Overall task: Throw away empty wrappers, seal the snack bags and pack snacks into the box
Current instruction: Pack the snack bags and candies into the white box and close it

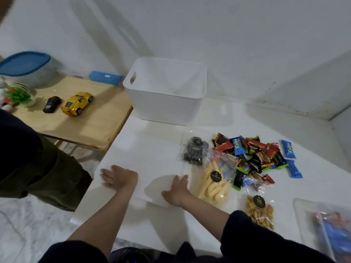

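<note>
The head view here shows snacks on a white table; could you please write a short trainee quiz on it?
1. True or false: the white box already holds snacks.
2. Which bag lies nearest the right hand? A dark snack bag B yellow stick bag C peanut bag
3. Fill in: the left hand rests flat on the ____.
Key: 1 false; 2 B; 3 table.

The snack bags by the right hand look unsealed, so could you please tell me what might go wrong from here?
1. The bag of yellow sticks lies right beside the right hand; if its top is open, lifting it could spill sticks.
2. The wrapper pile is loose, so a sweep toward the white box may scatter some pieces.
3. The peanut bag sits near the table edge and could be knocked off.
</note>
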{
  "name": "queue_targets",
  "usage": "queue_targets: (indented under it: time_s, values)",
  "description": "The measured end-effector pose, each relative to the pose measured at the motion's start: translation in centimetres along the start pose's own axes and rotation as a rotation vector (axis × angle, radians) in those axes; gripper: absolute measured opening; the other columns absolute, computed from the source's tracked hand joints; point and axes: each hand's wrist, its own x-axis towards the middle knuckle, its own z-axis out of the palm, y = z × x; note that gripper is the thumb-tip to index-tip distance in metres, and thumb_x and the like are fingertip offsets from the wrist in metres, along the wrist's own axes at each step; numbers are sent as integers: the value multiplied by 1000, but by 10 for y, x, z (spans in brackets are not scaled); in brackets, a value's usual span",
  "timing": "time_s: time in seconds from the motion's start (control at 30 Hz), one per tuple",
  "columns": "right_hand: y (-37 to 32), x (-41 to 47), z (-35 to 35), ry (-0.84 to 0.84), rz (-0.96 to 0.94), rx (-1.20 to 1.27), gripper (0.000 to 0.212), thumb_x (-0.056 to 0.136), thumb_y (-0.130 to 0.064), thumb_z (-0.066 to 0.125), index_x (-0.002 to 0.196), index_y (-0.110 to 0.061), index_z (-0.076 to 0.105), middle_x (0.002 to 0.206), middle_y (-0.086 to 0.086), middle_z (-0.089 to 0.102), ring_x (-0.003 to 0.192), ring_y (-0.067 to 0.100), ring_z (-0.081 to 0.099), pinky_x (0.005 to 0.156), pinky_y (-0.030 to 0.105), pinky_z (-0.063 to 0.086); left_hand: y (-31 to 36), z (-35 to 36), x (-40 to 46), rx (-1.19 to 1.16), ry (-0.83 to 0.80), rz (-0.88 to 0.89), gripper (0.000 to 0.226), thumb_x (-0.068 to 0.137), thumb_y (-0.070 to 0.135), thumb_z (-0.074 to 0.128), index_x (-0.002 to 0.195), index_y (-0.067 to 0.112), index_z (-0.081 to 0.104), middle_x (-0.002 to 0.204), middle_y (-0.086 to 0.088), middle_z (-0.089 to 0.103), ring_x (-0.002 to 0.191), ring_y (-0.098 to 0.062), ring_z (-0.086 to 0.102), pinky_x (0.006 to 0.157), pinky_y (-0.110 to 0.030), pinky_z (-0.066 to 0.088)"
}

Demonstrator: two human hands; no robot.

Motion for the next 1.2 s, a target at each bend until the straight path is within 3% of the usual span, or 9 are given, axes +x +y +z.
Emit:
queue_targets:
  time_s: [0.17, 0.37, 0.5, 0.63, 0.77, 0.87, 1.0, 1.1, 1.2]
  values:
    - [9, -13, -33, 138, -119, 219, 58, 88, -29, 56, 136, -4, 34, 140, 15, 37, 127, 28, 44, 98, 28, 39, 38, 14, -32, 7, -85, 116, 55, 88, 16, 52, 139, 4, 36, 158, -18, 4, 146, -34, 5, 117, -50, 2]
    - [44, -29, -68, 331, -224, 392, 42, 89, -19, 55, 130, -12, 47, 136, 7, 47, 125, 19, 46, 96, 20, 34, 78, 38, -84, -34, -166, 337, 52, 90, 20, 50, 138, 3, 41, 152, -18, 28, 140, -34, 23, 116, -44, 14]
    - [86, -41, -87, 451, -248, 434, 32, 86, -13, 56, 118, -13, 55, 124, 6, 50, 114, 19, 51, 89, 19, 37, 91, 55, -135, -111, -198, 460, 46, 88, 31, 57, 123, 2, 55, 128, -22, 53, 124, -37, 43, 104, -39, 30]
    - [151, -59, -97, 625, -217, 437, 29, 85, -11, 59, 113, -13, 56, 116, 3, 43, 115, 20, 45, 91, 21, 33, 96, 63, -191, -193, -268, 430, 69, 78, 57, 63, 124, 7, 53, 130, -17, 41, 121, -34, 43, 94, -39, 41]
    - [212, -70, -89, 760, 121, 424, 52, 80, -13, 61, 130, -10, 47, 144, 21, 30, 135, 37, 27, 110, 44, 28, 94, 75, -216, -113, -302, 380, 88, 68, 71, 62, 129, 9, 47, 137, -13, 27, 122, -33, 45, 91, -37, 43]
    - [237, -75, -88, 706, 320, 497, 70, 77, -20, 65, 139, -8, 34, 146, 21, 27, 133, 39, 28, 109, 46, 30, 90, 87, -224, -36, -315, 387, 88, 64, 72, 64, 123, 8, 52, 132, -15, 35, 123, -30, 42, 94, -36, 43]
    - [250, -67, -87, 557, 381, 601, 59, 72, -23, 67, 123, -4, 44, 123, 16, 48, 115, 36, 47, 91, 44, 47, 88, 95, -227, -84, -345, 410, 69, 61, 69, 69, 101, 15, 51, 106, -4, 56, 106, -26, 54, 87, -39, 47]
    - [257, -56, -88, 483, 354, 684, 58, 55, -32, 68, 106, -6, 56, 109, 13, 57, 93, 30, 59, 81, 42, 55, 89, 96, -233, -192, -404, 431, 61, 70, 56, 72, 101, 16, 39, 92, 3, 53, 88, -21, 55, 76, -33, 45]
    - [256, -54, -92, 456, 309, 717, 50, 64, -23, 68, 108, -6, 51, 109, 13, 52, 89, 29, 57, 77, 36, 52, 87, 94, -237, -358, -368, 471, 48, 76, 41, 74, 85, 11, 37, 69, 6, 43, 69, -18, 49, 59, -27, 37]
